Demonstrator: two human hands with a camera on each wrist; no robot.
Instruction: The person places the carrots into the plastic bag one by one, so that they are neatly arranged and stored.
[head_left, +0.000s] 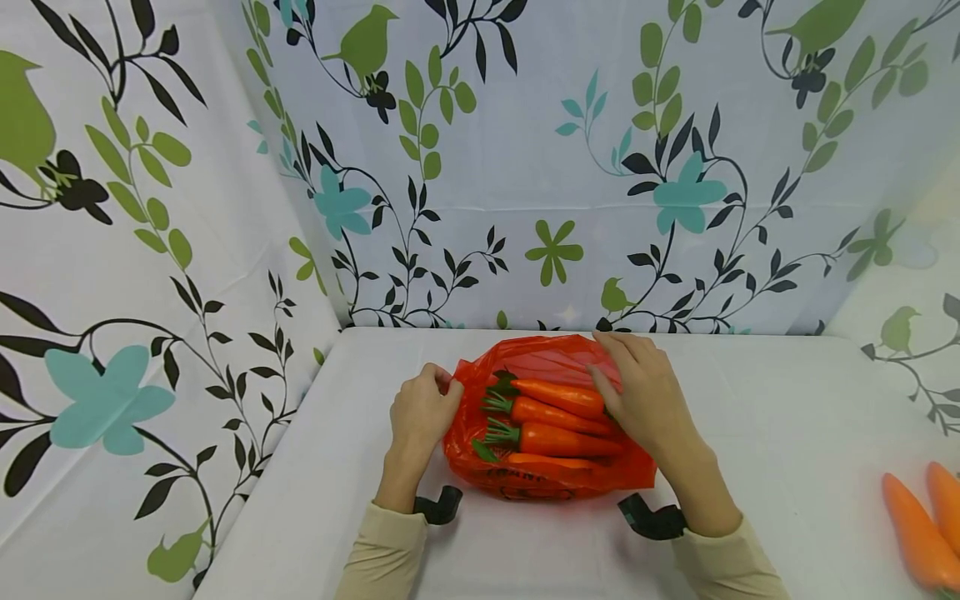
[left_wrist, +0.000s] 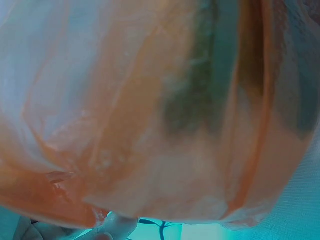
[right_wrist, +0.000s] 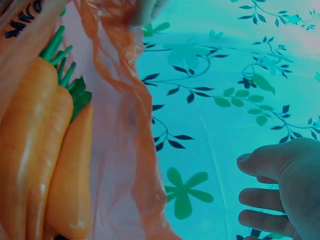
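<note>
A red plastic bag (head_left: 547, 487) lies on the white table, with several orange carrots (head_left: 562, 440) with green tops inside its opening. At the bag's left edge, my left hand (head_left: 420, 412) pinches the plastic between thumb and fingers. My right hand (head_left: 651, 400) is over the bag's upper right side, fingers extended. The right wrist view shows the right hand (right_wrist: 295, 185) with fingers apart and holding nothing, beside the bag (right_wrist: 142, 135) and carrots (right_wrist: 70, 185). Translucent bag plastic (left_wrist: 165, 170) fills most of the left wrist view, blurring what is behind it.
Two more carrots (head_left: 918, 533) lie at the table's right front, partly cut off by the frame. A patterned cloth (head_left: 487, 167) with leaves, flowers and birds stands behind the white table (head_left: 360, 358) and along its sides.
</note>
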